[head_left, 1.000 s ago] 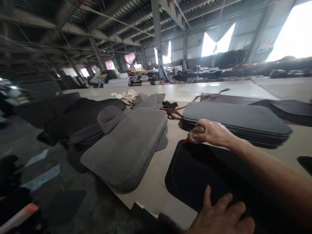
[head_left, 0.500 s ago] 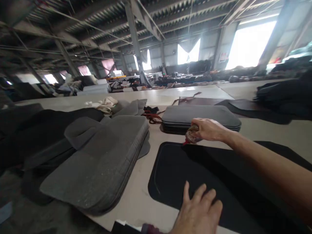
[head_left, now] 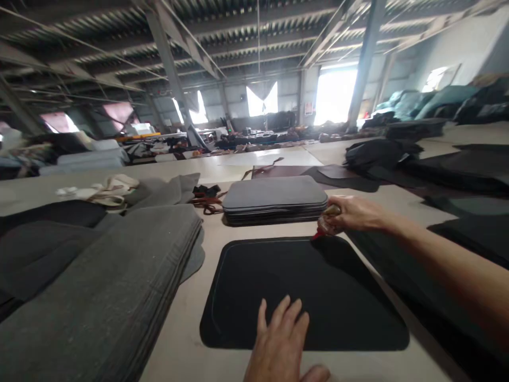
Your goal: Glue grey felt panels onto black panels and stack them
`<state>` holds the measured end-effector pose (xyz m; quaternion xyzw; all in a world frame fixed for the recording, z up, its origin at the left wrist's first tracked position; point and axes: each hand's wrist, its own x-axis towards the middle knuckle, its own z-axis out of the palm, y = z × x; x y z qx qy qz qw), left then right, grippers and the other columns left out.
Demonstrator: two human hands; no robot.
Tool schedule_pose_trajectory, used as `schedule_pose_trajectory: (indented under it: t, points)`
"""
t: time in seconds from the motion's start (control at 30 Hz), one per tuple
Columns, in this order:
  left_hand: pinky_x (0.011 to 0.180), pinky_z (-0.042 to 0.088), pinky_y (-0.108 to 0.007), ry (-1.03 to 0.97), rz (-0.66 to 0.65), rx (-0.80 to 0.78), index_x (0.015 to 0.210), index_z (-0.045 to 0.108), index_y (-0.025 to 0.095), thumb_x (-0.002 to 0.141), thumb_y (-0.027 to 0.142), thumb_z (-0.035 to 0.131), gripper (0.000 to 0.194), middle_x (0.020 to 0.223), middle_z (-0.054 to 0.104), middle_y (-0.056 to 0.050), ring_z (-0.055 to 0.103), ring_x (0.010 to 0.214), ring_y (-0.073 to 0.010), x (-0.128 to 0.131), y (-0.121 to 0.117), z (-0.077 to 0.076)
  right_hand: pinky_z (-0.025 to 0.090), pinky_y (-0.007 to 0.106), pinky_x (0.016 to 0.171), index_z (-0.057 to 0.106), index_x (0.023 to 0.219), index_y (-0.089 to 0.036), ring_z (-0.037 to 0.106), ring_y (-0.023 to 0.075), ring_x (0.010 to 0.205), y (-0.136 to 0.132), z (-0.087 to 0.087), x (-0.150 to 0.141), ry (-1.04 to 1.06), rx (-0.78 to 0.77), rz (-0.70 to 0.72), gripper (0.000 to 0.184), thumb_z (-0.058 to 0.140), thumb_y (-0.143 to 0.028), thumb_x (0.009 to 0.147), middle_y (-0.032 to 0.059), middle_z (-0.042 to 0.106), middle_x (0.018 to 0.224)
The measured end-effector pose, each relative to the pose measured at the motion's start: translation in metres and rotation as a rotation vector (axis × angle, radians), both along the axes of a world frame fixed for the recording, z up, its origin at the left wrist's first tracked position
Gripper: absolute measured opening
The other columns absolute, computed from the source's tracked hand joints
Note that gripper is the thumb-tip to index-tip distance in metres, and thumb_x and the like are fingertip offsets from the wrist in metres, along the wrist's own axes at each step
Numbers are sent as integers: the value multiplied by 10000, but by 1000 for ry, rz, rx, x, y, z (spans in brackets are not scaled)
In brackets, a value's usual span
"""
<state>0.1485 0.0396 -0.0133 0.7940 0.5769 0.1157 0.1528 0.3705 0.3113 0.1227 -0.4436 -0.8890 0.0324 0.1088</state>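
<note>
A black panel with rounded corners [head_left: 274,281] lies flat on the pale table in front of me. My left hand [head_left: 278,334] rests on its near edge, fingers spread. In my right hand [head_left: 345,212] is a small squeeze bottle with a red nozzle [head_left: 326,224], partly hidden by the fingers. The nozzle tip points down at the panel's far edge, right of the middle. A thin, shiny line runs just inside the panel's left and far edges. Right behind the panel stands a stack of grey panels with rounded corners [head_left: 274,192].
A tall stack of larger grey sheets [head_left: 119,276] fills the left side of the table [head_left: 175,323]. Reddish-brown cords [head_left: 209,202] lie beside the grey panels. Dark sheets [head_left: 473,233] lie to the right, under my forearm, and a dark heap [head_left: 377,156] sits farther back.
My right hand has moved the bottle rightward along the panel's far edge, and the thin line reaches farther. My left hand stays spread on the panel. The view has turned to the right.
</note>
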Motion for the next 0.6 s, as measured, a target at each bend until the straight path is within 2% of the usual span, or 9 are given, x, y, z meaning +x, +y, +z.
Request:
schedule_pose_trajectory:
  t: [0.1, 0.2, 0.27, 0.37, 0.5, 0.6]
  points:
    - [1118, 219, -808, 38, 16, 67, 1476, 454, 224, 910, 705, 492, 744, 1563, 398, -123, 344, 1452, -413, -4, 1, -11, 344, 285, 592, 597, 937, -219, 607, 218, 748, 3, -3, 33, 5, 3, -80, 255, 619, -423, 786, 40, 658, 857]
    - [1132, 269, -770, 48, 33, 160, 1475, 457, 244, 939, 666, 469, 681, 1565, 400, -113, 373, 1443, -391, -6, 0, -25, 341, 294, 593, 602, 923, -216, 604, 223, 737, 3, -8, 60, 6, 13, -146, 291, 621, -468, 778, 46, 653, 843]
    - [1144, 277, -750, 57, 55, 165, 1465, 472, 259, 946, 641, 477, 644, 1563, 411, -101, 385, 1439, -379, -5, -1, -24, 346, 297, 598, 613, 957, -220, 612, 231, 750, 2, -11, 73, 14, 15, -175, 325, 618, -492, 779, 50, 665, 865]
    - [1173, 328, -662, 87, 88, 83, 1411, 538, 251, 966, 565, 478, 548, 1538, 460, -87, 421, 1423, -340, -4, 1, -1, 351, 300, 600, 620, 997, -222, 625, 251, 772, -3, -14, 83, 29, 23, -217, 372, 616, -525, 783, 62, 675, 881]
    - [1169, 415, -411, 220, 200, 19, 1373, 573, 210, 1001, 334, 417, 422, 1511, 492, -81, 464, 1387, -235, -21, 17, 48, 357, 299, 605, 608, 997, -218, 629, 255, 801, -9, -15, 84, 31, 27, -226, 358, 618, -509, 788, 71, 675, 900]
    - [1167, 400, -412, 374, 302, 14, 1384, 559, 161, 956, 315, 500, 459, 1513, 475, -115, 435, 1396, -271, -51, 40, 69, 345, 299, 600, 601, 980, -215, 619, 244, 777, -13, -15, 83, 35, 37, -216, 331, 609, -489, 794, 73, 671, 902]
